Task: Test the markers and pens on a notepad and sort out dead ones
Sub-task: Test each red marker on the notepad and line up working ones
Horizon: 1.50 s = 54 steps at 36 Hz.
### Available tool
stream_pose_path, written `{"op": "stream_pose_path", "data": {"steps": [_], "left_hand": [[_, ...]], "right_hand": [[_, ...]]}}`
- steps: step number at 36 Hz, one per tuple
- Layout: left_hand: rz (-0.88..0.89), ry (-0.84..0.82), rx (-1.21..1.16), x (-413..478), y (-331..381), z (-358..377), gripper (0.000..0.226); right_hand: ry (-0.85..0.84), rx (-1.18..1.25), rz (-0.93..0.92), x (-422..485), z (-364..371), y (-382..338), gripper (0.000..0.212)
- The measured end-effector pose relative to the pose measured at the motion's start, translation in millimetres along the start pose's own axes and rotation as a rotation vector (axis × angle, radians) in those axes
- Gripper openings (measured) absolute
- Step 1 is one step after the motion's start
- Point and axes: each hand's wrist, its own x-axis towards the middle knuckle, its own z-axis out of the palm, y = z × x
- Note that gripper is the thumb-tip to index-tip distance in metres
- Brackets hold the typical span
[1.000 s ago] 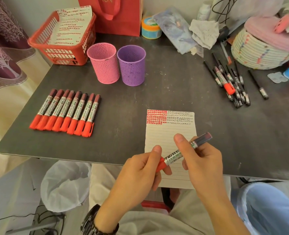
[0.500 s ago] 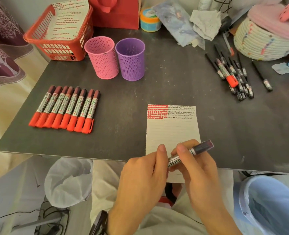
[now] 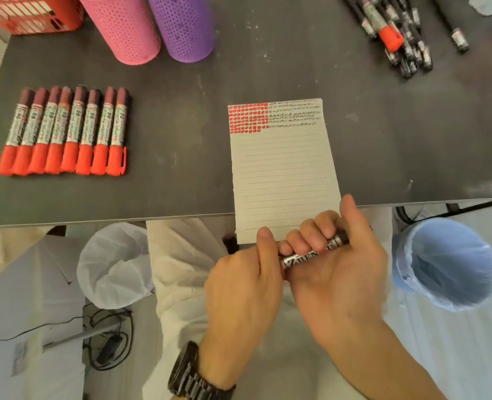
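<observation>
Both hands hold one red marker (image 3: 311, 255) just below the table's front edge. My right hand (image 3: 337, 264) wraps its fingers round the silver barrel. My left hand (image 3: 244, 281) grips the cap end, which is hidden inside its fingers. A lined notepad (image 3: 282, 174) lies on the dark table (image 3: 181, 116), with red and black test marks across its top. Several red-capped markers (image 3: 65, 131) lie in a neat row at the left. A loose pile of black pens and one red marker (image 3: 394, 33) lies at the far right.
A pink cup (image 3: 123, 27) and a purple cup (image 3: 184, 24) stand at the back, beside a red basket (image 3: 28, 13). Below the table edge sit a white-lined bin (image 3: 114, 267) at the left and a blue-lined bin (image 3: 444, 264) at the right.
The view has tilted down and closer. Both hands pulled the marker back from over the notepad to below the table edge. My right hand went from a fingertip pinch to a full grip on the barrel.
</observation>
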Motion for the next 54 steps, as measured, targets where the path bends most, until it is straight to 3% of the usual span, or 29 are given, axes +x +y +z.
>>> {"op": "stream_pose_path", "data": {"steps": [5,21,25,29,33,40,43,47,51,54], "left_hand": [[0.059,0.061,0.141,8.1,9.0,-1.9,0.064],[0.075,-0.103,0.028,11.0,6.9,9.7,0.063],[0.039,-0.240,-0.063,13.6,2.8,6.9,0.062],[-0.113,-0.410,-0.231,15.0,-11.0,-3.5,0.060],[-0.130,-0.281,-0.309,17.9,-19.1,-17.6,0.065],[0.006,-0.362,-0.615,38.3,-6.2,-45.7,0.063],[0.128,-0.272,-0.669,56.2,-0.7,-59.7,0.052],[0.256,-0.083,-0.573,95.3,5.6,-67.7,0.022],[0.303,-0.009,-0.298,132.6,8.5,-64.6,0.023],[0.325,0.095,-0.200,147.1,11.6,-56.5,0.026]], "right_hand": [[0.002,0.006,-0.013,4.5,6.2,-7.4,0.056],[-0.023,-0.091,-0.055,19.5,-2.2,-14.3,0.054],[-0.136,-0.158,-0.045,22.0,-3.5,-17.2,0.050],[-0.269,-0.207,-0.003,29.1,-1.7,-45.7,0.048],[-0.301,-0.260,-0.077,36.1,-0.7,-73.4,0.049],[-0.272,-0.106,-0.062,46.0,-2.2,-63.2,0.048],[-0.293,-0.074,-0.071,52.8,-0.1,-64.2,0.048],[-0.270,-0.220,-0.026,66.2,5.1,-71.7,0.063],[-0.271,-0.406,-0.028,79.5,11.8,-79.5,0.076],[-0.243,-0.519,-0.059,87.7,21.3,-82.8,0.063]]}}
